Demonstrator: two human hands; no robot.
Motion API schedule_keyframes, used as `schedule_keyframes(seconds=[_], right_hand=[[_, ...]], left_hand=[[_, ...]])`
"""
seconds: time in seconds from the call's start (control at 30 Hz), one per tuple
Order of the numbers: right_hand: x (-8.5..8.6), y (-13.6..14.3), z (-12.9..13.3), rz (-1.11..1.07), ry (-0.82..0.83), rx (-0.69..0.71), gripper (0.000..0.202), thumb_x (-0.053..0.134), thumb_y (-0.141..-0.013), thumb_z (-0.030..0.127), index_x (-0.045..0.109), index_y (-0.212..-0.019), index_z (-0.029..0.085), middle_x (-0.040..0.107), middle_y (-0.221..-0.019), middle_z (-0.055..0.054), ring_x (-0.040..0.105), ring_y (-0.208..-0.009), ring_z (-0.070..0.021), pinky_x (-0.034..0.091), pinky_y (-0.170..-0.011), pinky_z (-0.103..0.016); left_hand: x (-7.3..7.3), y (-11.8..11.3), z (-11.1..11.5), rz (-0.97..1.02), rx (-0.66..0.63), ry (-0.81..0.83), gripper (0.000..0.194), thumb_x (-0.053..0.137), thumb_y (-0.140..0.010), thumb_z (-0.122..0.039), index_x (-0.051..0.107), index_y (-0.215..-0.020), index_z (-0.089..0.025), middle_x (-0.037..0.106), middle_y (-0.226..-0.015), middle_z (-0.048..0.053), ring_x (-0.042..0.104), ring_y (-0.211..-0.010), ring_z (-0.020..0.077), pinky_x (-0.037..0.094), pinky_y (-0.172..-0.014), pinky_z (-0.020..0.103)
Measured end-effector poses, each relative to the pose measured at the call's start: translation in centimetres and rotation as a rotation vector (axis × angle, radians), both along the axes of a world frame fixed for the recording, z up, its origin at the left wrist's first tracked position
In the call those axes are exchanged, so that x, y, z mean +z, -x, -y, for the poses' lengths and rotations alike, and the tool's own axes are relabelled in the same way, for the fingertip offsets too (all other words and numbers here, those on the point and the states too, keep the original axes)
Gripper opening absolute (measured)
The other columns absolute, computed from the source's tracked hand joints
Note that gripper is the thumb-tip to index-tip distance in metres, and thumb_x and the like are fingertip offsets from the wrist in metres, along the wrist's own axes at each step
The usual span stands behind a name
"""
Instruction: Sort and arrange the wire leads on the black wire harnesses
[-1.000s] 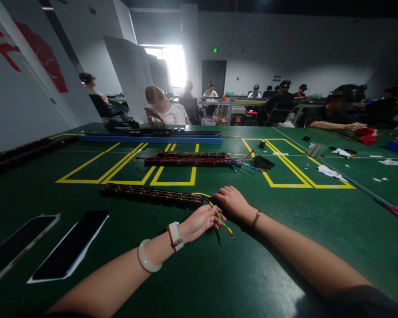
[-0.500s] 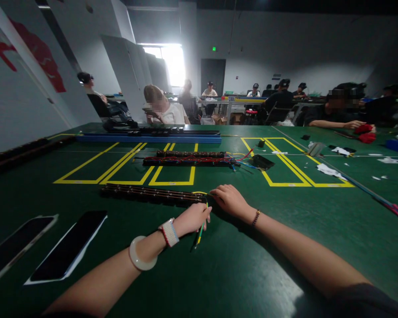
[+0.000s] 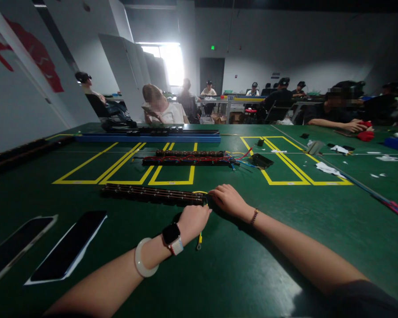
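A long dark bar (image 3: 152, 194) with thin metallic strips lies on the green table in front of me. My left hand (image 3: 194, 223) is closed at its right end, knuckles up, round a yellow-green wire (image 3: 200, 237). The wire's ring terminal hangs below the fingers; its middle is hidden by them. Just right of the bar's end, my right hand (image 3: 229, 201) is closed, with its fingertips on the tip of a short yellow wire (image 3: 200, 192) that comes off the bar. The two hands are close together, a small gap between their fingertips.
Beyond lies a second bar (image 3: 189, 161) with red and blue wires, near a black box (image 3: 262, 161). A blue rail (image 3: 146, 138) lies farther back. Two phones (image 3: 71, 247) (image 3: 18, 247) are at left. Paper scraps (image 3: 331, 170) lie at right. Several people sit beyond.
My left hand has turned palm down, so the watch face now shows and less of the yellow-green wire is visible. Its ring terminal shows more plainly. My right hand has barely moved.
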State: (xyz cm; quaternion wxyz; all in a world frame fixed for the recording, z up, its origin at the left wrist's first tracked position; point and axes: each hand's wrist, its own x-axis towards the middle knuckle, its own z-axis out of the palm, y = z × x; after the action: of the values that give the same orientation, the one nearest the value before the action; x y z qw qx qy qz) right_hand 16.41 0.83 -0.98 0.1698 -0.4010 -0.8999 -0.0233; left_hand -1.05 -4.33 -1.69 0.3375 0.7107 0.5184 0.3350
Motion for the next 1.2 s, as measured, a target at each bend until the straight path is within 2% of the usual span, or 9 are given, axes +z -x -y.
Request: schedule_keyframes(seconds=[0.13, 0.33, 0.47, 0.57, 0.77, 0.87, 0.97, 1.1, 1.2], right_hand=[[0.1, 0.2, 0.1, -0.101, 0.099, 0.025, 0.033, 0.047, -0.093, 0.039, 0.06, -0.114, 0.017, 0.062, -0.103, -0.009, 0.053, -0.096, -0.0186, 0.035, -0.086, -0.032], [-0.4, 0.5, -0.1, -0.124, 0.221, -0.022, 0.06, 0.067, -0.076, 0.049, 0.054, -0.124, 0.016, 0.06, -0.11, -0.01, 0.05, -0.103, -0.0231, 0.034, -0.09, -0.036], [0.1, 0.1, -0.7, -0.11, 0.326, -0.112, 0.047, 0.069, -0.073, 0.045, 0.062, -0.111, 0.018, 0.065, -0.096, -0.007, 0.054, -0.092, -0.021, 0.036, -0.085, -0.035], [0.4, -0.2, -1.3, -0.183, 0.53, -0.135, 0.026, 0.064, -0.077, 0.036, 0.068, -0.094, 0.017, 0.067, -0.084, -0.004, 0.058, -0.079, -0.017, 0.04, -0.074, -0.029], [-0.2, -0.1, -1.3, -0.518, 0.756, -0.09, 0.016, 0.063, -0.077, 0.027, 0.064, -0.084, 0.012, 0.066, -0.075, -0.001, 0.057, -0.065, -0.0115, 0.041, -0.059, -0.021], [0.0, 0.3, -0.4, -0.56, 0.698, -0.124, 0.015, 0.064, -0.078, 0.028, 0.061, -0.08, 0.013, 0.065, -0.075, -0.001, 0.057, -0.065, -0.0114, 0.04, -0.056, -0.02], [0.6, 0.6, 0.8, -0.429, 0.47, -0.138, 0.012, 0.06, -0.083, 0.026, 0.06, -0.078, 0.015, 0.064, -0.077, -0.001, 0.056, -0.067, -0.0116, 0.037, -0.057, -0.02], [1.1, 1.3, 2.2, -0.046, 0.086, -0.068, 0.011, 0.055, -0.088, 0.02, 0.061, -0.079, 0.016, 0.063, -0.078, -0.004, 0.054, -0.072, -0.014, 0.035, -0.067, -0.026], [1.5, 1.7, 2.8, 0.189, -0.075, 0.059, 0.011, 0.052, -0.089, 0.019, 0.062, -0.086, 0.014, 0.062, -0.081, -0.007, 0.053, -0.075, -0.0166, 0.033, -0.071, -0.029]], left_hand=[[1.0, -0.4, 0.7, -0.185, -0.049, -0.126, 0.025, 0.059, -0.081, -0.04, 0.055, -0.066, -0.02, 0.045, -0.058, 0.004, 0.057, -0.072, 0.0245, 0.039, -0.071, 0.03], [1.8, -0.9, 1.6, -0.04, -0.262, -0.158, 0.033, 0.051, -0.086, -0.041, 0.056, -0.063, -0.018, 0.052, -0.06, 0.003, 0.045, -0.055, 0.0129, 0.032, -0.059, 0.025], [1.2, -1.2, 1.2, 0.184, -0.314, 0.238, 0.04, 0.044, -0.087, -0.048, 0.047, -0.061, -0.018, 0.047, -0.053, -0.002, 0.04, -0.043, 0.0083, 0.028, -0.046, 0.022], [0.8, -1.2, 0.7, 0.482, -0.31, 0.545, 0.035, 0.041, -0.087, -0.049, 0.046, -0.073, -0.018, 0.051, -0.058, -0.003, 0.042, -0.039, 0.0071, 0.025, -0.04, 0.02], [0.4, -1.2, 0.0, 0.869, -0.166, 0.814, 0.022, 0.041, -0.09, -0.037, 0.046, -0.091, -0.016, 0.057, -0.078, 0.003, 0.05, -0.049, 0.0073, 0.035, -0.046, 0.02], [0.7, -1.2, 0.0, 0.919, -0.167, 0.901, 0.03, 0.039, -0.092, -0.039, 0.048, -0.104, -0.013, 0.06, -0.093, 0.009, 0.056, -0.058, 0.0093, 0.041, -0.055, 0.023], [0.9, -1.3, 0.1, 0.939, -0.186, 0.918, 0.036, 0.035, -0.094, -0.042, 0.048, -0.11, -0.013, 0.06, -0.095, 0.01, 0.057, -0.059, 0.0095, 0.042, -0.056, 0.024], [0.3, -1.5, -0.1, 0.977, -0.154, 0.867, 0.037, 0.03, -0.095, -0.045, 0.05, -0.099, -0.014, 0.059, -0.074, 0.004, 0.056, -0.053, 0.0103, 0.041, -0.051, 0.023], [-0.5, -1.7, -0.4, 1.021, -0.083, 0.826, 0.035, 0.032, -0.095, -0.043, 0.05, -0.083, -0.015, 0.054, -0.06, 0.0, 0.052, -0.048, 0.0104, 0.04, -0.049, 0.022]])
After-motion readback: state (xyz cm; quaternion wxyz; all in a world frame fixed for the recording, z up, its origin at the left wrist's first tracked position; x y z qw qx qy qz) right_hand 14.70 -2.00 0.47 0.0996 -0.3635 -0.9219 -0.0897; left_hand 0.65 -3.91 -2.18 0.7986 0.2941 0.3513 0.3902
